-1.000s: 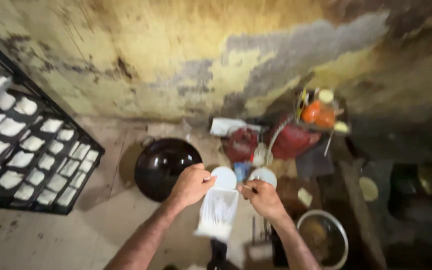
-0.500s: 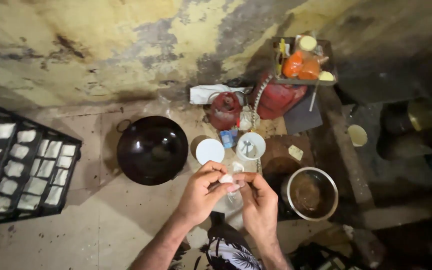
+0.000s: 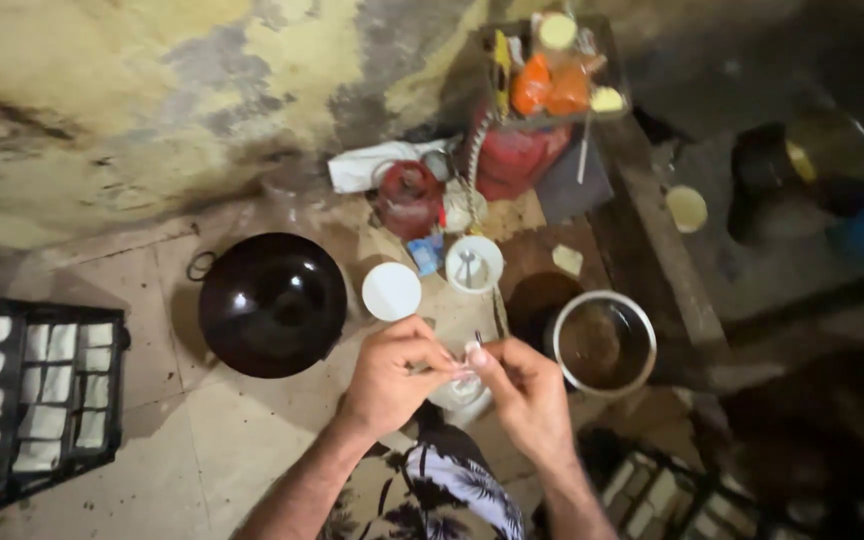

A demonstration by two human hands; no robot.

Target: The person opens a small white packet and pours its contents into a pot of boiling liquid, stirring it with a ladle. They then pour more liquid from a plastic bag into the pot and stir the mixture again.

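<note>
black wok (image 3: 272, 303), white lid (image 3: 391, 291); red jar (image 3: 409, 197), palm-print cloth (image 3: 452, 490)

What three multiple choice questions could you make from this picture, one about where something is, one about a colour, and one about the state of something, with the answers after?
1. Where does the black wok sit relative to the white round lid?
A. To its left
B. To its right
C. On top of it

2. What colour is the crate at the left edge?
A. Red
B. Black
C. Yellow

3. What are the left hand and right hand doing?
A. Resting flat on the floor
B. Both gripping the wok's rim
C. Meeting over a small clear bag

Answers: 1 A, the wok lies left of the lid on the floor. 2 B, its bars are black, with white pieces inside. 3 C, the fingertips of both hands pinch the bag's top between them.
</note>
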